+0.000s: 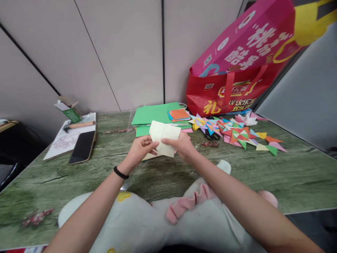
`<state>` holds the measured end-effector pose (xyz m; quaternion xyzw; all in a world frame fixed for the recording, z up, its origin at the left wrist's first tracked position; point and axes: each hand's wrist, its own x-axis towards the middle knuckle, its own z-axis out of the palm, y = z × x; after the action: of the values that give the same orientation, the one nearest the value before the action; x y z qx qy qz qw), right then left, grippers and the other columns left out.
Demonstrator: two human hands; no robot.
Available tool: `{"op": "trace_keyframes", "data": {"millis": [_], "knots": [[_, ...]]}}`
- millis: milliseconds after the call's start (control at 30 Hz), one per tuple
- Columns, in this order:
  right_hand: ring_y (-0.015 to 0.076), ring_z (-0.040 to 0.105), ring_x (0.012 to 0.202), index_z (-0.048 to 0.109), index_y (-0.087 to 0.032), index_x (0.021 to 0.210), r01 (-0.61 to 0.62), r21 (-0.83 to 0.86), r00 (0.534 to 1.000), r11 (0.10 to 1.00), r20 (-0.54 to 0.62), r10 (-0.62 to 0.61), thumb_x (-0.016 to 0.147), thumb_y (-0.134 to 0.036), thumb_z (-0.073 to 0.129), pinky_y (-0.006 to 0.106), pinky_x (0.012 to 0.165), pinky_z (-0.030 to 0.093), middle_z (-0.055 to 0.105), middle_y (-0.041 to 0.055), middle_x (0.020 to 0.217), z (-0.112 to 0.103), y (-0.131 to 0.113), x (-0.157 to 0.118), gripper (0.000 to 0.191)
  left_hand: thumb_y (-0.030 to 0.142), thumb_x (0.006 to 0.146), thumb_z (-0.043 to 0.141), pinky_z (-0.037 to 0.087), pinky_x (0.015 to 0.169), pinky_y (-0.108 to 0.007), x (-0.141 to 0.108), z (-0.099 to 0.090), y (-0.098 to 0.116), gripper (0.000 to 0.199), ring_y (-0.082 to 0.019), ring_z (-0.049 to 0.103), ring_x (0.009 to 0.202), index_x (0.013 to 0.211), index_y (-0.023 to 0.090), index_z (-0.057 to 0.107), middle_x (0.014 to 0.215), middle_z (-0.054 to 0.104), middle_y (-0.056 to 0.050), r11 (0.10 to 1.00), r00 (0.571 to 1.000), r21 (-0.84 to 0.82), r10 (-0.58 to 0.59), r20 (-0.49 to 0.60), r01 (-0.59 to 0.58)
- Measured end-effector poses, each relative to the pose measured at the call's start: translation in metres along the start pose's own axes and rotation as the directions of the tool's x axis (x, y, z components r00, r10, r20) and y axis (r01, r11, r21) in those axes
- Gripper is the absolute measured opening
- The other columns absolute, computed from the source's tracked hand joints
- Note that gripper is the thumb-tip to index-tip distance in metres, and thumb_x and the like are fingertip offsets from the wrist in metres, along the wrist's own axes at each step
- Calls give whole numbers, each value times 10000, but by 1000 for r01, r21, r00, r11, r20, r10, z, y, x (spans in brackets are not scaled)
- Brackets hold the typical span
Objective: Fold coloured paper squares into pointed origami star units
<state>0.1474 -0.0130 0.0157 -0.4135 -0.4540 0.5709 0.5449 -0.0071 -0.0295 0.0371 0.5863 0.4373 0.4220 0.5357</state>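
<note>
Between my two hands is a pale cream sheet of paper (pixel 164 131), creased down the middle and with one upper corner folded in. My left hand (pixel 143 147) pinches its lower left edge, thumb on top. On the right side, my right hand (pixel 183 144) grips the sheet with its thumb across the front. Both hands are raised over the table, and the fingers behind the paper are partly hidden. Behind the sheet lie green paper sheets (pixel 155 114) with a small stack of orange and blue squares (pixel 179 115). Part of another pale sheet shows below my hands.
Folded colourful paper pieces (pixel 237 131) spread at the right, near black scissors (pixel 212 136). A red gift bag (pixel 205 93) leans at the back right. Left are a phone (pixel 83 147), a hammer (pixel 80 125) and a small green box (pixel 72 114). A plush toy (pixel 147 225) fills the near edge.
</note>
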Motion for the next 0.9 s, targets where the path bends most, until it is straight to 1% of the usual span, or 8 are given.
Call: {"op": "trace_keyframes", "data": {"millis": [100, 167, 267, 400, 467, 567, 667, 900], "knots": [[189, 611, 778, 600, -128, 948, -8, -23, 1000, 1000, 7, 8, 477, -248, 747, 292, 620, 506, 648, 104, 1017, 0, -2, 0, 507, 326, 637, 685, 528, 584, -245, -1, 1, 1, 243, -86, 566, 538, 619, 113, 570, 616, 622, -10, 999, 998, 19, -32, -60, 33], [187, 610, 760, 589, -129, 948, -8, -48, 1000, 999, 6, 9, 480, -250, 748, 287, 593, 504, 652, 103, 989, -3, -4, 0, 509, 328, 617, 699, 524, 555, -237, -1, 0, 1, 262, -80, 554, 508, 574, 116, 551, 582, 610, 0, 999, 994, 19, -43, -103, 46], [165, 611, 716, 541, -165, 1018, 73, -68, 997, 995, -14, -74, 513, -256, 738, 290, 581, 501, 642, 90, 976, -12, -11, 3, 549, 335, 601, 709, 516, 512, -224, 0, -4, 1, 283, -82, 557, 489, 555, 120, 530, 552, 599, 6, 996, 993, 34, -84, -77, 87], [161, 593, 850, 608, -161, 789, 230, -150, 971, 962, 96, -217, 569, -265, 707, 289, 704, 482, 612, 87, 1030, -25, -19, 7, 263, 358, 618, 689, 497, 449, -220, 1, -8, -1, 299, -97, 560, 450, 546, 135, 502, 494, 571, 13, 983, 992, 133, -128, 9, 126], [163, 578, 825, 641, -158, 715, 230, -270, 957, 935, 236, -167, 579, -284, 697, 274, 656, 473, 624, 68, 967, -30, -18, 8, 194, 369, 636, 668, 450, 389, -196, 0, -8, -1, 307, -92, 536, 401, 539, 144, 485, 461, 547, 22, 972, 991, 205, -123, 44, 112], [120, 524, 649, 679, -166, 756, 247, -433, 919, 867, 389, -68, 558, -275, 709, 232, 537, 418, 615, 10, 772, -35, -15, 11, 228, 364, 665, 635, 344, 326, -155, 0, -8, -2, 303, -57, 457, 332, 529, 148, 472, 422, 499, 40, 948, 995, 311, -86, 55, 65], [93, 460, 574, 693, -173, 788, 293, -515, 903, 805, 425, -57, 540, -247, 719, 214, 503, 363, 578, -19, 674, -36, -11, 12, 260, 344, 677, 616, 315, 328, -151, 0, -7, -2, 276, -45, 411, 331, 534, 149, 482, 413, 469, 50, 935, 996, 354, -57, 63, 32], [136, 528, 703, 692, -194, 846, 353, -595, 869, 722, 495, -16, 485, -184, 752, 232, 605, 385, 632, 6, 806, -32, -8, 8, 366, 348, 683, 598, 265, 336, -160, 2, -7, -4, 255, -50, 381, 334, 549, 152, 503, 415, 453, 52, 921, 999, 389, -39, 31, 23]]}}
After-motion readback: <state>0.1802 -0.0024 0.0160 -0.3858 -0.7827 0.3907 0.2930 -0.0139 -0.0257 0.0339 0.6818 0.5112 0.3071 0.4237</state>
